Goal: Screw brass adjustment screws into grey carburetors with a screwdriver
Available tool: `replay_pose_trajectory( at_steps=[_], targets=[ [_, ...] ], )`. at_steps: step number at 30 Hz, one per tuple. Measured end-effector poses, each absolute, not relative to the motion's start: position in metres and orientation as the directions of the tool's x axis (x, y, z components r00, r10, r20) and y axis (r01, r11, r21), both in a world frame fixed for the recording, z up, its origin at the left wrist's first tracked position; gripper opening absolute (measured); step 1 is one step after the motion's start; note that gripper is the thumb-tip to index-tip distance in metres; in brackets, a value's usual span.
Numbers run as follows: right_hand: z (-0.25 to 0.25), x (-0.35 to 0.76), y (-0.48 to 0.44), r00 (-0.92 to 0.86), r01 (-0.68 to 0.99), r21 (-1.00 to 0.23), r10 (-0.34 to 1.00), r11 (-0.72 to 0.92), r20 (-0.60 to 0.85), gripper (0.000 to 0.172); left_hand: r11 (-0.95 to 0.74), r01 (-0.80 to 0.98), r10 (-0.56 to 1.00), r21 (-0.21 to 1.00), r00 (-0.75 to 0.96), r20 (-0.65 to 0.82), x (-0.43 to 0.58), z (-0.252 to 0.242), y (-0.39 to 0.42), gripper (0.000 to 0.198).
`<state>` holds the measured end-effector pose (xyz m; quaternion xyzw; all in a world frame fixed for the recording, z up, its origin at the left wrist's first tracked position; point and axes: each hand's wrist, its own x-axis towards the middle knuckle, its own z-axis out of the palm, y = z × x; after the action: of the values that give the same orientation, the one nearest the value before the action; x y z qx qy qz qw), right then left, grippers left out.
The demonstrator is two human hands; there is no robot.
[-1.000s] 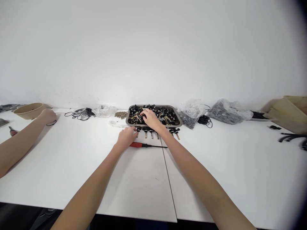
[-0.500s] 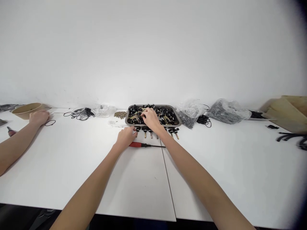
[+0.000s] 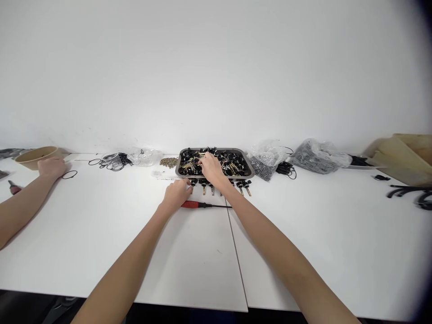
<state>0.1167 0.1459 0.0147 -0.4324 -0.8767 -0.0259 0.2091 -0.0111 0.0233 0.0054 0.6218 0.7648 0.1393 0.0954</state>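
My left hand (image 3: 176, 194) rests on the table with its fingers curled at the left end of a row of small black parts with brass stems (image 3: 204, 185). Its fingertips are against the leftmost part (image 3: 193, 182). My right hand (image 3: 212, 168) reaches over a dark metal tray (image 3: 249, 173) heaped with similar parts (image 3: 232, 163). The fingers there are pinched together among the pieces; what they hold is hidden. My right forearm covers some of the row. A screwdriver with a red handle (image 3: 191, 204) lies just in front of the row, its shaft pointing right.
Small brass pieces (image 3: 168, 162) are piled left of the tray. Clear bags of small parts (image 3: 265, 166) and black cords (image 3: 286, 169) lie to its right. At far left, a co-worker's hand (image 3: 51, 167) is by a tan bowl (image 3: 33, 156). Black tubes (image 3: 405, 191) lie far right.
The view has shifted very slightly. My right hand stays over the tray and my left hand stays at the row, with little visible movement.
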Motion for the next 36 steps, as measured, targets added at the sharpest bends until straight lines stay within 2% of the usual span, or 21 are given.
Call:
replay_pose_trajectory(
  at_steps=[8, 18, 23, 29, 36],
  targets=[
    [0.015, 0.12, 0.147, -0.465, 0.765, -0.268, 0.79, 0.586, 0.401, 0.023, 0.182, 0.924, 0.978, 0.335, -0.205, 0.032, -0.01, 0.006, 0.023, 0.03],
    [0.019, 0.127, 0.159, -0.331, 0.664, -0.564, 0.869, 0.491, 0.367, 0.014, 0.179, 0.906, 0.976, 0.384, -0.213, 0.049, -0.011, 0.006, 0.023, 0.028],
    [0.03, 0.129, 0.165, -0.351, 0.564, -0.643, 0.855, 0.518, 0.381, 0.014, 0.173, 0.87, 0.966, 0.461, -0.242, 0.094, -0.013, 0.004, 0.024, 0.021],
    [0.046, 0.128, 0.154, -0.451, 0.452, -0.693, 0.814, 0.561, 0.364, 0.011, 0.145, 0.773, 0.912, 0.617, -0.347, 0.221, -0.022, 0.01, 0.027, 0.023],
    [0.038, 0.129, 0.156, -0.452, 0.419, -0.751, 0.835, 0.51, 0.314, 0.009, 0.113, 0.686, 0.867, 0.718, -0.422, 0.266, -0.031, 0.01, 0.031, 0.02]
  ],
)
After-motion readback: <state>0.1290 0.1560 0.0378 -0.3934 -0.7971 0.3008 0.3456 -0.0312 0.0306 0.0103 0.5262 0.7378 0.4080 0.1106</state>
